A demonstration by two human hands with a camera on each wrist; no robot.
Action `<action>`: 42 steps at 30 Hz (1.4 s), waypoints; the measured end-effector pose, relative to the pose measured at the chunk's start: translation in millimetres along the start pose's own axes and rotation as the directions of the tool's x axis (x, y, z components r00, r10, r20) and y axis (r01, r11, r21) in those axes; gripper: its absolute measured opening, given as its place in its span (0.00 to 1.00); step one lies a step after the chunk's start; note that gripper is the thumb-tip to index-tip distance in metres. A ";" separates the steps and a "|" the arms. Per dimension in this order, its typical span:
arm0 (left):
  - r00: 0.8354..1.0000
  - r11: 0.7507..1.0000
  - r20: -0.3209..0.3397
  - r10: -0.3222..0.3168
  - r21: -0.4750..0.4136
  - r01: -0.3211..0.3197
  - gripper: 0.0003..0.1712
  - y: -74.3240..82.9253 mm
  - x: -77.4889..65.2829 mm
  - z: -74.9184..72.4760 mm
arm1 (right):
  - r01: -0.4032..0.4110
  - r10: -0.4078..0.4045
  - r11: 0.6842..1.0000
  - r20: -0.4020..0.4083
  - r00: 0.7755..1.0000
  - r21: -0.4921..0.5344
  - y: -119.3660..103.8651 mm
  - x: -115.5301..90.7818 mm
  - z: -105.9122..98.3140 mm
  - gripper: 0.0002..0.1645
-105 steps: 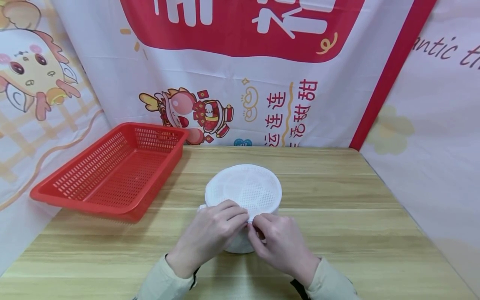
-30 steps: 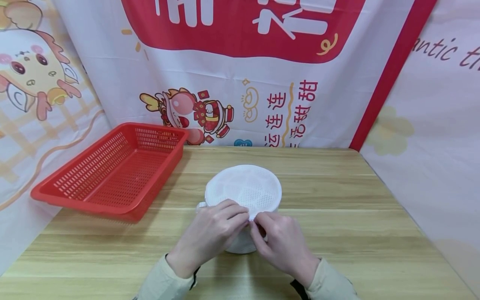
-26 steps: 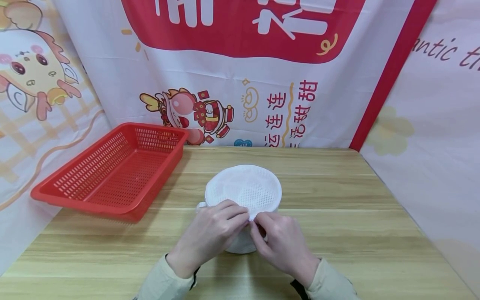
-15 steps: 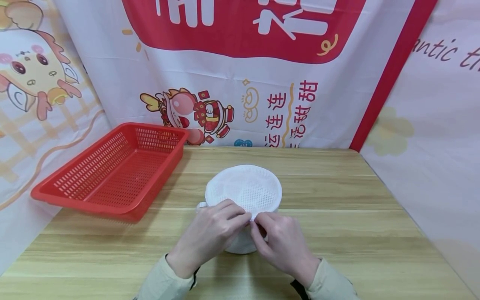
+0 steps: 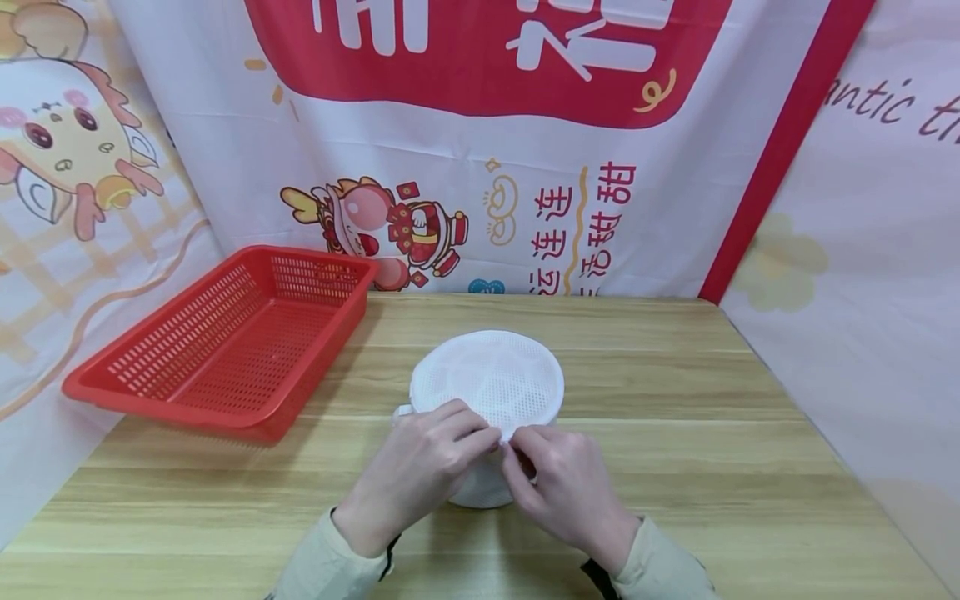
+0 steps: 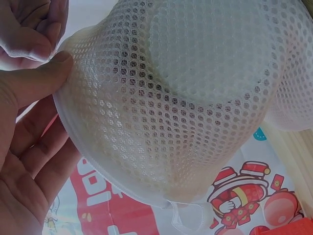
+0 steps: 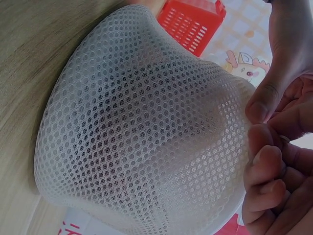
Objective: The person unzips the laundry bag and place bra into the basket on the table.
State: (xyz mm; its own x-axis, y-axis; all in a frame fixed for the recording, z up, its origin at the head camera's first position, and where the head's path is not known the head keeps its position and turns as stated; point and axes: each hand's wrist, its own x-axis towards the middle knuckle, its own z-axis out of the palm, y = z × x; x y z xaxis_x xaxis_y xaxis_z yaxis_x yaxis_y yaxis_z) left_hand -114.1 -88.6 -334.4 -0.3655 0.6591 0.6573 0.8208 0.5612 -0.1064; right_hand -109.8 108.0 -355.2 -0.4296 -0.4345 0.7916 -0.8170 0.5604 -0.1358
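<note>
A round white mesh laundry bag [image 5: 487, 379] stands on the table with its flat mesh top facing up. My left hand [image 5: 423, 458] pinches its near rim; in the left wrist view the thumb [image 6: 56, 68] presses on the rim's edge with fingers behind it. Right beside it, my right hand [image 5: 558, 479] pinches the same rim, fingers curled. In the right wrist view its curled fingers [image 7: 266, 176] meet the left thumb at the edge. What lies between the right fingertips is too hidden to tell. A small white loop [image 6: 188, 218] hangs from the bag's edge.
A red plastic basket [image 5: 292, 408] with slotted walls stands at the left of the wooden table [image 5: 675, 467]. Printed cloths [image 5: 420, 133] hang behind and along both sides.
Over the last few seconds, both hands' fingertips have shifted slightly right along the bag's near rim. The bag and basket stay in place.
</note>
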 end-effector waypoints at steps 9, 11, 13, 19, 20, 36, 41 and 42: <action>1.000 1.000 0.006 0.000 0.007 0.000 0.12 -0.1 -1.0 -0.2 | -0.004 0.004 1.000 0.002 1.000 0.005 0.5 -0.3 0.0 0.16; 1.000 1.000 0.007 -0.002 0.010 0.002 0.12 -0.3 -1.1 -0.2 | -0.005 0.004 1.000 0.002 1.000 0.003 0.5 -0.3 -0.1 0.16; 1.000 1.000 0.008 -0.002 0.013 0.002 0.12 -0.3 -1.1 -0.1 | -0.004 0.004 1.000 0.004 1.000 -0.003 0.5 -0.1 -0.5 0.15; 1.000 1.000 -0.008 0.008 0.021 -0.008 0.11 -0.8 -1.3 -0.3 | -0.019 0.019 1.000 0.000 1.000 -0.005 2.1 -0.6 -1.5 0.14; 1.000 1.000 -0.011 0.009 0.022 -0.009 0.11 -1.1 -1.2 -0.4 | -0.023 0.023 1.000 -0.001 1.000 -0.007 2.3 -0.7 -1.7 0.14; 1.000 1.000 -0.024 -0.006 0.004 0.007 0.10 -1.6 -0.8 1.2 | 0.002 -0.002 1.000 0.027 1.000 0.000 -0.2 0.4 -1.8 0.10; 1.000 1.000 -0.001 -0.017 -0.008 0.017 0.09 -1.6 -0.8 2.1 | 0.014 -0.014 0.999 0.012 1.000 0.031 0.0 0.5 -0.4 0.11; 1.000 1.000 -0.002 -0.014 -0.006 0.014 0.08 -1.6 -0.8 2.2 | 0.014 -0.014 0.999 0.011 1.000 0.035 0.1 0.5 -0.2 0.11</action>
State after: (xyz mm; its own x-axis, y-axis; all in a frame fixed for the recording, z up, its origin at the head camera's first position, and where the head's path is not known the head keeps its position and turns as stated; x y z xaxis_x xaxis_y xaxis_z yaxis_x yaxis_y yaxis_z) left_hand -116.1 -88.9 -336.4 -0.3760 0.6506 0.6598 0.8182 0.5673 -0.0931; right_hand -110.0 107.9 -354.7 -0.4224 -0.4502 0.7867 -0.8358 0.5294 -0.1458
